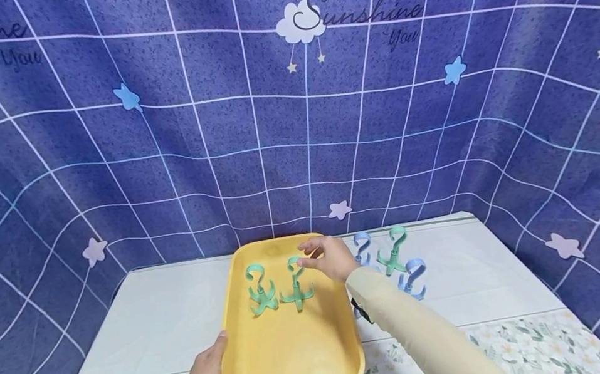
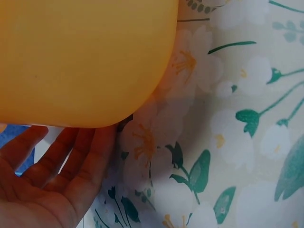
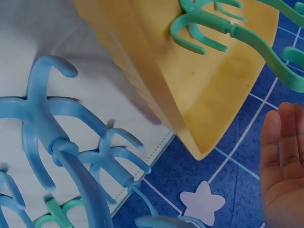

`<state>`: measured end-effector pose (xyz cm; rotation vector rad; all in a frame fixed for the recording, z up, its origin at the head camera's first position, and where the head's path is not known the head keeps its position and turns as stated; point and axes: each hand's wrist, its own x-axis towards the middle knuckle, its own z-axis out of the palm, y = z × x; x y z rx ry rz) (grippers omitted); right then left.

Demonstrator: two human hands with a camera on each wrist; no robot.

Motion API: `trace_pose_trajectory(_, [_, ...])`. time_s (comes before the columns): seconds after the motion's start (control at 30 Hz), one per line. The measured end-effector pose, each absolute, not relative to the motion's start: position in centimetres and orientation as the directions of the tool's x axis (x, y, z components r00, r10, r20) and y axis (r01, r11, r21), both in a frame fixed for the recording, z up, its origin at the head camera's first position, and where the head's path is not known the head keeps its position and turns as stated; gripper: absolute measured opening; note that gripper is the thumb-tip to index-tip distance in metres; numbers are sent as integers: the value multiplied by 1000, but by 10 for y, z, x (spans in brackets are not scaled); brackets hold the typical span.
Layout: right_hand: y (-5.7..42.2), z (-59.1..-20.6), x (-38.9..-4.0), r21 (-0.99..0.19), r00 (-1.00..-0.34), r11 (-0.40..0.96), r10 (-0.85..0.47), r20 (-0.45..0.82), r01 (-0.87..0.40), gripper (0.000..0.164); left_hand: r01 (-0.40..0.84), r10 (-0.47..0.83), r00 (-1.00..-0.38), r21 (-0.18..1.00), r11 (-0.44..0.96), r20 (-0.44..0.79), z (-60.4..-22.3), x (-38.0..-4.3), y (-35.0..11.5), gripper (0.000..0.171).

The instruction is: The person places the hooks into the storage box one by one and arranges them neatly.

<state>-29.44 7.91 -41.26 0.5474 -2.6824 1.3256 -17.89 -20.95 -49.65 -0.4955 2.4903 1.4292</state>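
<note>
A yellow tray point(image 1: 292, 365) holds two green hooks, each with a curved top and several prongs. The left green hook point(image 1: 263, 299) stands beside the right one point(image 1: 298, 294). Above the tray, my right hand point(image 1: 332, 258) is close to the curved top of the right hook, with fingertips overlapping it in the head view. In the right wrist view its fingers point(image 3: 289, 137) are extended, with a gap between them and the green hook point(image 3: 209, 19). My left hand point(image 1: 204, 370) touches the tray's left side; its fingers point(image 2: 88, 156) lie against the outer wall, their tips hidden behind it.
Right of the tray stand several blue hooks point(image 1: 417, 279) and a green hook point(image 1: 394, 256), partly behind my right arm. The white tabletop point(image 1: 163, 312) has a flowered cloth point(image 1: 536, 339) along its front. A blue gridded curtain point(image 1: 223, 121) encloses the back and sides.
</note>
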Motion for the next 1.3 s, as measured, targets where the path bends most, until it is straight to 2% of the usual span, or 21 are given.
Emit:
trace_pose_trajectory(0.67, [114,-373,-282,-791,-920,472,-245,307,-390,27,-393,-175,-919,788,475,-353,-495,-179,-210,91])
trace_pose_trajectory(1.3, [158,-371,-265,-785,-918,479,-254,303,-392,30,-403,-169,-914,790,462,-368,-497,-181,-210,90])
